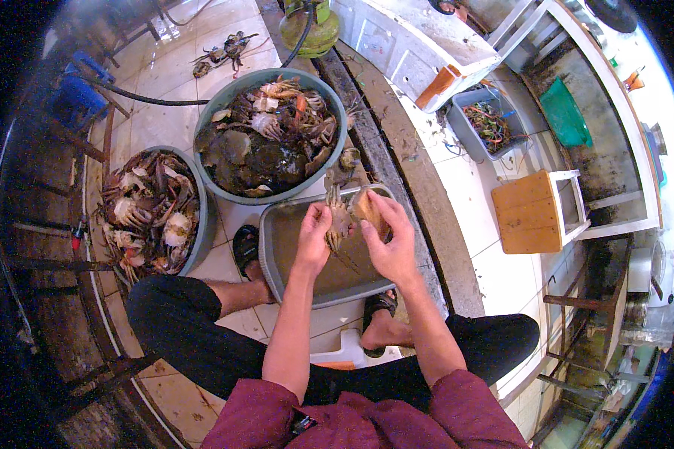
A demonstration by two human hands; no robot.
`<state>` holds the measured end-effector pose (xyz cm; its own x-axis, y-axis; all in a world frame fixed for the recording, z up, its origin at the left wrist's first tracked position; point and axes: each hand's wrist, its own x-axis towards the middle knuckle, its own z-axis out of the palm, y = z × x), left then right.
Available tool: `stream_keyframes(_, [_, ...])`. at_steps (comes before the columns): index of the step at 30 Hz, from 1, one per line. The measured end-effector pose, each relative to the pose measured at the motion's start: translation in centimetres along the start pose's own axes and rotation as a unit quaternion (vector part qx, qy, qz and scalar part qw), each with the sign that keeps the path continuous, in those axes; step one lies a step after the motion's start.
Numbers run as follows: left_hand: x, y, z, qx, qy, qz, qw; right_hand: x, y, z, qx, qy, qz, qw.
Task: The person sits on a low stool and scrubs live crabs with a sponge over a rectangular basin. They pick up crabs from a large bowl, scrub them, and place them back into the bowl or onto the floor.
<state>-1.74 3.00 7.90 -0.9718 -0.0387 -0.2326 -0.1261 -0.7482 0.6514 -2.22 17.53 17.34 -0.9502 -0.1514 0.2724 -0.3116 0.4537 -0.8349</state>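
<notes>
A person in a maroon shirt [374, 423] sits with knees apart over a rectangular grey tub [273, 273] of murky water, both hands raised above it. Clock positions run from the crab [340, 219] between the hands. The tub's near edge lies at six o'clock, just ahead of two sandaled feet [380, 305]. A round tub [204, 176] heaped with crabs closes in at eleven o'clock, its rim next to the grey tub's far corner; a second round tub [204, 213], also piled with crabs, stands at nine. A worn plank [404, 142] runs past at one o'clock, and beyond it white tiles [464, 202] give the right side its widest room, reaching to a wooden stool [528, 218] at three.

The crab is pinched at its left side by the closed thumb and fingers of the left hand [314, 238]. The right hand [390, 238] grips a tan piece of shell [369, 208] against the crab's right side; whether the two are joined is hard to tell through the fingers.

The crab hangs nearly upright, its long axis from twelve toward five o'clock, thin legs trailing toward the water.
</notes>
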Motion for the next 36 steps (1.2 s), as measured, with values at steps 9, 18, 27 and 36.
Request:
stream_keyframes(9, [-0.5, 0.7, 0.6, -0.017, -0.022, -0.024, 0.999, 0.5, 3.4, -1.2, 0.09, 0.045, 0.135, 0.986])
stream_keyframes(18, [-0.3, 1.4, 1.0, 0.011, -0.023, -0.021, 0.999, 0.3, 1.6, -0.9, 0.236, 0.004, 0.234, 0.943])
stream_keyframes(27, [-0.3, 0.7, 0.5, -0.128, 0.035, -0.142, 0.981, -2.5, 1.2, 2.6, -0.129, -0.093, -0.114, 0.981])
stream_keyframes(36, [-0.1, 0.2, 0.6, -0.205, 0.041, -0.189, 0.959, -1.4, 1.2, 3.3, -0.177, -0.104, -0.101, 0.973])
